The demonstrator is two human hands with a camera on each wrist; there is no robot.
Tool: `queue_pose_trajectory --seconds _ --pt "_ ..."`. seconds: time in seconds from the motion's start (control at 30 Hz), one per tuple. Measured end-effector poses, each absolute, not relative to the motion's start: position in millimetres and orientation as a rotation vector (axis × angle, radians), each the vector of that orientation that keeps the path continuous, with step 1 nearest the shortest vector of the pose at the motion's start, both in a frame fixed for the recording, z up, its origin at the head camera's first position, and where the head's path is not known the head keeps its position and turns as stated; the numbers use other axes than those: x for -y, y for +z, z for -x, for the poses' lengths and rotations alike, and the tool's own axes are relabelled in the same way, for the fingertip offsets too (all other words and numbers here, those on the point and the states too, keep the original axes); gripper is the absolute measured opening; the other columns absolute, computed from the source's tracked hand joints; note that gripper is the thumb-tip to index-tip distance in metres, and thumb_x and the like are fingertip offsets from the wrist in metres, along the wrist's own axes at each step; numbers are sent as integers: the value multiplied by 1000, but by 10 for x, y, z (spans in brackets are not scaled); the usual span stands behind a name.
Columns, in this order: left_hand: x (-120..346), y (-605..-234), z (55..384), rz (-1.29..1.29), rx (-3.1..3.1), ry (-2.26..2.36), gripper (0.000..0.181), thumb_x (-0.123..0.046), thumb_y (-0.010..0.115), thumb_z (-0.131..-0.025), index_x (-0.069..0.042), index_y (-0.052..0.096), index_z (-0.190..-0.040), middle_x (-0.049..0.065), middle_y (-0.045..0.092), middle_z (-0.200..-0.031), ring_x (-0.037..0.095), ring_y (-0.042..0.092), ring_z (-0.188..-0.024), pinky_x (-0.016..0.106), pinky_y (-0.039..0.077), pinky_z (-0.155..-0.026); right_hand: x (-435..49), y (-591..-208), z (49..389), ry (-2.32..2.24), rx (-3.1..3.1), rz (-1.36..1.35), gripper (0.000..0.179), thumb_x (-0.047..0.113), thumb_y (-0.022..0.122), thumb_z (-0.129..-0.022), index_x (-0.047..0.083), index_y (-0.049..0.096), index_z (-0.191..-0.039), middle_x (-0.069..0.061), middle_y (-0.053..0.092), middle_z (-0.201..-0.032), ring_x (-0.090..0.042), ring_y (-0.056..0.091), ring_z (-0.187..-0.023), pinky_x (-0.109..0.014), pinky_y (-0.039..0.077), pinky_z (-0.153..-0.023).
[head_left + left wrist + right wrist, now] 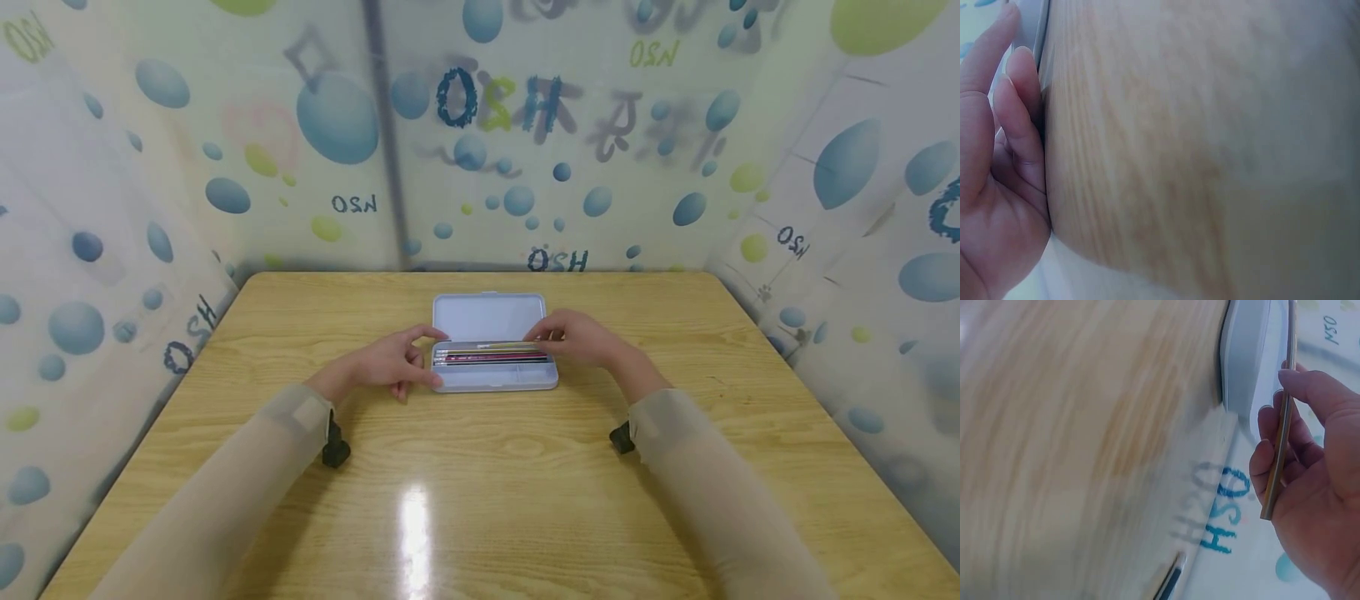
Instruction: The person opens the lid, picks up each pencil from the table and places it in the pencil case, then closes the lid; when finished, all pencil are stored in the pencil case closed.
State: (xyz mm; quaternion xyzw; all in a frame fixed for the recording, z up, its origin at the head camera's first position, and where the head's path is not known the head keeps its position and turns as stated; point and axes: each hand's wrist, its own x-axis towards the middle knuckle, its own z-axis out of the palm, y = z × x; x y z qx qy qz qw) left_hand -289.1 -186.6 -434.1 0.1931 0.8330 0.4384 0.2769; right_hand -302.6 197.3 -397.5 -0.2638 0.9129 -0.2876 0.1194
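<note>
A pale white pencil case (495, 378) lies on the table with its lid (489, 317) raised at the back. Several coloured pencils (487, 358) lie side by side in its long compartment. At the case's left end, my left hand (386, 360) holds it between thumb and index finger, one at the front corner and one at the back; the other fingers curl beneath the palm, as the left wrist view shows. My right hand (576, 337), over the right end, pinches a slim golden-brown pencil (1282, 440) between thumb and fingers.
The wooden table (480, 467) carries a bright light reflection near its front. Walls printed with balloons and letters (502, 100) enclose its back and sides. A dark slim object with a pale tip (1170, 580) shows low in the right wrist view; its kind is unclear.
</note>
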Motion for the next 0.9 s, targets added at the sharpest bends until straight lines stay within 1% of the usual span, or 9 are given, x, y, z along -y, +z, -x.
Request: queue_pose_trajectory --seconds 0.13,0.37,0.5,0.67,0.9 --pt "1860 -4345 2889 -517 -2231 1179 86 -34 88 -96 -27 37 -165 3 60 -78 14 58 -50 26 52 -52 -1860 -3987 3027 -825 -2663 788 21 16 68 -110 17 81 -126 -6 74 -130 -24 62 -111 -45 54 -101" --pt "1858 -4339 2883 -524 -2234 1181 85 -34 88 -97 -26 38 -165 3 60 -77 14 58 -50 27 53 -52 -1684 -4000 3052 -789 -2664 810 21 15 68 -109 17 82 -125 -5 73 -121 -22 62 -105 -42 55 -96" --pt "1862 -4343 2886 -532 -2234 1184 85 -34 88 -97 -25 38 -165 3 61 -76 14 58 -50 27 54 -53 -1590 -4020 3066 -772 -2650 801 22 15 67 -110 19 82 -125 -5 71 -121 -22 61 -108 -43 55 -100" --pt "1868 -4349 2892 -526 -2225 1189 85 -33 88 -97 -25 38 -165 4 61 -77 15 59 -50 28 54 -53 -1489 -4050 3080 -762 -2636 769 25 13 65 -109 20 81 -127 -4 70 -126 -23 59 -112 -44 54 -103" --pt "1876 -4363 2910 -521 -2215 1192 87 -34 89 -96 -26 37 -165 4 61 -78 15 59 -51 27 54 -53 -1418 -4064 3099 -732 -2642 808 22 13 66 -110 19 80 -125 -3 73 -126 -22 64 -115 -45 56 -108"
